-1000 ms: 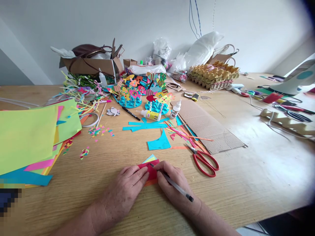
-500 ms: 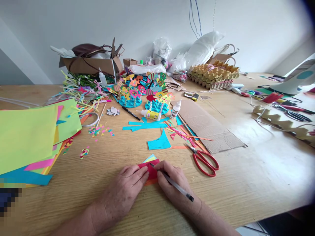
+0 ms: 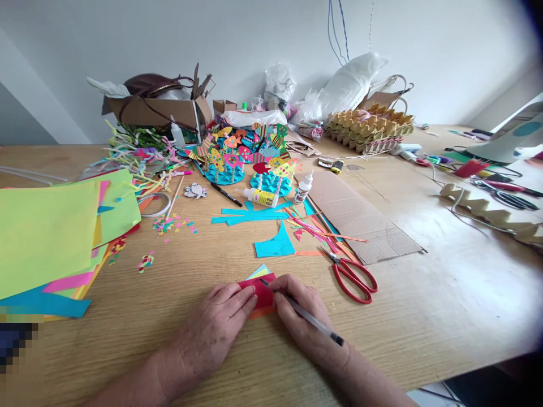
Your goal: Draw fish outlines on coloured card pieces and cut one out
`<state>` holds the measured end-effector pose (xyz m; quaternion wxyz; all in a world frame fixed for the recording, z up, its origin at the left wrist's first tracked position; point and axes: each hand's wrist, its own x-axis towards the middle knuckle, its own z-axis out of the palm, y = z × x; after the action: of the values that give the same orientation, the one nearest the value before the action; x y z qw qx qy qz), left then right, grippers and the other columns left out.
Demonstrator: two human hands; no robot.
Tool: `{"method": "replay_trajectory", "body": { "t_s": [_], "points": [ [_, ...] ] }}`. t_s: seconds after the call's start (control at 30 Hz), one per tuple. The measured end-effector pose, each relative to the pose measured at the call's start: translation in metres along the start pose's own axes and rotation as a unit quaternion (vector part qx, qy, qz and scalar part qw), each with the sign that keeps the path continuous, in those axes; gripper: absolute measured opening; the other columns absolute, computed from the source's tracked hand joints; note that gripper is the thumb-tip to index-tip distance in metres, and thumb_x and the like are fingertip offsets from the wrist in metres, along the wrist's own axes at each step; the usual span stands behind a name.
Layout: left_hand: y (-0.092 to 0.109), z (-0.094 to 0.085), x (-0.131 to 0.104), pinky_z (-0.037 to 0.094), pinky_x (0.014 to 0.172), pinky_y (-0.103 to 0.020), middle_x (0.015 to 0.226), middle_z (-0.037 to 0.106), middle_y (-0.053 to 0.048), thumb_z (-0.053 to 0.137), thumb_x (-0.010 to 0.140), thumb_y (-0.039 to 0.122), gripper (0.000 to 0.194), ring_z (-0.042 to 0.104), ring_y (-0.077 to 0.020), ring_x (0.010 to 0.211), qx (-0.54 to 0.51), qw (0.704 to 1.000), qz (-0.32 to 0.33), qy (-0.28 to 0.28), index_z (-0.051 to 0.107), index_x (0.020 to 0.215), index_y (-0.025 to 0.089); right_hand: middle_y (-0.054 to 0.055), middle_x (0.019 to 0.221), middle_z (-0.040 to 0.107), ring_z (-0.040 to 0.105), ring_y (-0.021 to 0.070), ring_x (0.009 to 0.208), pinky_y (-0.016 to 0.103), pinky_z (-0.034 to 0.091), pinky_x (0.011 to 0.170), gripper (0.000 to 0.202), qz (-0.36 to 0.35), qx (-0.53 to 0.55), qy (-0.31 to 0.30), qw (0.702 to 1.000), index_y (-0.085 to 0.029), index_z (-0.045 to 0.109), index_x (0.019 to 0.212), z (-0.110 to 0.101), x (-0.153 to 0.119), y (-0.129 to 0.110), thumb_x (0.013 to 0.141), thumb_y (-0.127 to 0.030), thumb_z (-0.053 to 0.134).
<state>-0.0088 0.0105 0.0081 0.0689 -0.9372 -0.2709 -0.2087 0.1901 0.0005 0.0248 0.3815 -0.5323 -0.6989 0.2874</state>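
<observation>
My left hand (image 3: 216, 316) lies with stretched fingers on a small red paper (image 3: 264, 298), pressing its left side to the table. Under the red sheet, orange paper (image 3: 262, 312) shows at the near edge, with yellow and pale blue corners at the far side. A pen (image 3: 311, 318) with a clear barrel and dark end is pinched in my right hand (image 3: 301, 311). Its tip touches the red paper near the upper edge. Just beyond lies a blue paper offcut (image 3: 275, 244). Red-handled scissors (image 3: 354, 277) rest to the right, blades slightly apart.
Coloured sheets (image 3: 46, 237) are piled at left. A cardboard piece (image 3: 360, 217) lies right of the glue bottles (image 3: 261, 196). Paper fish on blue bases (image 3: 224, 174) stand behind, before a cardboard box (image 3: 156, 118) and egg trays (image 3: 369, 130). Paper confetti (image 3: 172, 225) is scattered left of centre.
The pen's tip has shifted slightly right and up across the red paper, and my right hand moved a little with it. My left hand stays where it was.
</observation>
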Motion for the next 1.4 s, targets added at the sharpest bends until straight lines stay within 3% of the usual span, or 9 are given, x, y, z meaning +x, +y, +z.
{"method": "replay_trajectory", "body": {
  "t_s": [0.3,0.47,0.73,1.4],
  "points": [
    [0.0,0.0,-0.003,0.054,0.084,-0.037,0.106,0.066,-0.007,0.026,0.096,0.007,0.038,0.059,-0.0206,0.098,-0.039,0.998,-0.042,-0.004,0.058,0.114,0.015,-0.002,0.058,0.057,0.052,0.0145,0.056,0.024,0.04,0.054,0.016,0.118,0.038,-0.011,0.992,-0.019,0.058,0.071,-0.017,-0.008,-0.015,0.073,-0.02,0.041],
    [-0.002,0.001,-0.006,0.052,0.089,-0.037,0.109,0.065,-0.008,0.033,0.092,0.005,0.034,0.059,-0.0198,0.102,-0.091,0.994,-0.067,-0.008,0.06,0.107,0.016,-0.001,0.061,0.058,0.053,0.0131,0.055,0.022,0.041,0.053,0.018,0.074,0.033,-0.03,0.996,-0.019,0.058,0.074,-0.011,-0.017,-0.013,0.075,-0.017,0.041],
    [-0.003,-0.006,0.001,0.055,0.083,-0.035,0.102,0.068,-0.008,0.031,0.097,0.013,0.036,0.062,-0.02,0.096,-0.107,0.993,-0.049,0.02,0.066,0.094,0.016,-0.003,0.062,0.059,0.055,0.0111,0.053,0.02,0.041,0.053,0.019,-0.042,-0.011,-0.037,0.998,-0.02,0.056,0.078,0.001,-0.026,-0.003,0.076,-0.008,0.042],
    [-0.003,-0.008,0.002,0.055,0.083,-0.037,0.102,0.068,-0.009,0.031,0.096,0.01,0.036,0.061,-0.021,0.096,-0.098,0.994,-0.041,0.013,0.067,0.094,0.014,-0.003,0.062,0.058,0.052,0.0109,0.052,0.02,0.042,0.055,0.018,-0.036,-0.027,-0.059,0.997,-0.021,0.056,0.078,0.001,-0.024,-0.004,0.075,-0.008,0.043]
  ]
}}
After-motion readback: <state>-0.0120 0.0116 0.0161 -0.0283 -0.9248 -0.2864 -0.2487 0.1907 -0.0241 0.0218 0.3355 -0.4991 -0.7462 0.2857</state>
